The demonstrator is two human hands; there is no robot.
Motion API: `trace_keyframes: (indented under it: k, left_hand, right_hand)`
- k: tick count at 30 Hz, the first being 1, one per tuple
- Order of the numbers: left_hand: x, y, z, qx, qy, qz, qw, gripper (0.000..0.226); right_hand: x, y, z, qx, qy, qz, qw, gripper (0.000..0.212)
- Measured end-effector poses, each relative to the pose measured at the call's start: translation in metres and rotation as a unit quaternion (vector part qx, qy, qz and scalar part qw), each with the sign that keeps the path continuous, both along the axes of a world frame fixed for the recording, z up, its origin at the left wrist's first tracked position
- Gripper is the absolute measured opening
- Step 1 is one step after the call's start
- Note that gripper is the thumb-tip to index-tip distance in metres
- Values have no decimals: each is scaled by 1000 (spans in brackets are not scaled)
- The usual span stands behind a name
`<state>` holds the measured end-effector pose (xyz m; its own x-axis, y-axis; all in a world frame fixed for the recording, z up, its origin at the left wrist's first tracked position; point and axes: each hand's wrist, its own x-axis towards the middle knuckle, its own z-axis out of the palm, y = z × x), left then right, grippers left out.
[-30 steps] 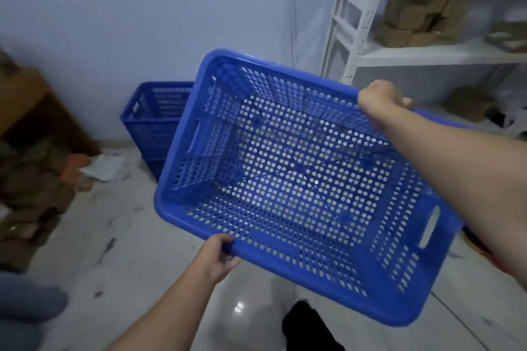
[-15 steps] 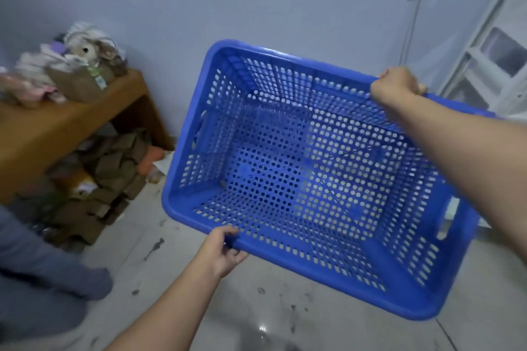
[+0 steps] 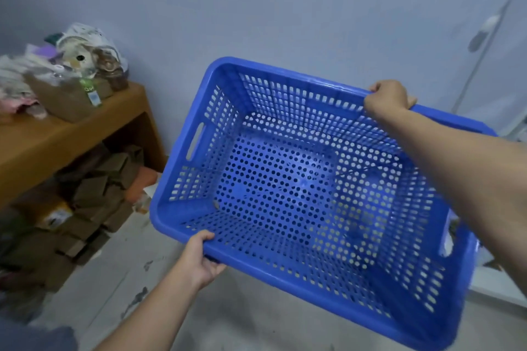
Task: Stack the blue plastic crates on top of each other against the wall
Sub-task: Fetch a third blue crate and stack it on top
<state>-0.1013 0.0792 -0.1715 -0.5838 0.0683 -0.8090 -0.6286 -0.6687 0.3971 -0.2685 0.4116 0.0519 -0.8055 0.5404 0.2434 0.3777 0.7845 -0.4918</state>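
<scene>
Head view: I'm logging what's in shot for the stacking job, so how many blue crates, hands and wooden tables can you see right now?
Blue crates: 1, the crate, held in the air and empty
Hands: 2, the left hand and the right hand, each on the crate's rim
Wooden tables: 1, the table at the left
Total: 4

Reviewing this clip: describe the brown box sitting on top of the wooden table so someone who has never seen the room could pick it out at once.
Start at the wooden table against the wall, left of the blue crate that both hands hold. On its top, amid blurred clutter, sits the open brown cardboard box. Unlike the cartons heaped under the table, it is on top and has a small pale label on its front corner.
</scene>
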Motion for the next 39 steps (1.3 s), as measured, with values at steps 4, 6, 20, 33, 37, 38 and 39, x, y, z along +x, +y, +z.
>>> trace_keyframes:
  k: [4, 6, 20, 33, 37, 38, 39]
  left_hand:
    - [-64, -15, 11, -17, 9, -5, 1000, 15]
    - [-91, -16, 17, -24, 3, -3, 1000, 5]
    - [-307, 41, 26, -53, -63, 42, 996, 21]
    - [-399, 68, 38, -171, -94, 90, 977, 23]
    - [-418, 62, 41, -213, -96, 80, 969, 17]
    - [-422, 60, 42, -222, -94, 73, 968, 17]
    - [-426, 58, 43, -228, -93, 64, 967, 17]
  right_hand:
    - [-55, -6, -6, -25, -2, -19, 1000, 26]
    - [-85, -5, -12, -33, -2, -11, 999, 27]
    - [-378, 36, -65, 26, -47, 95, 994, 26]
    - [-495, 51, -175, 78, -116, 154, 978, 37]
    - [-514, 54, -182, 31, -133, 151, 979, 39]
    - [-516, 55, -185, 20, -137, 149, 979, 40]
    - [-517, 55, -188, 10, -137, 147, 980, 42]
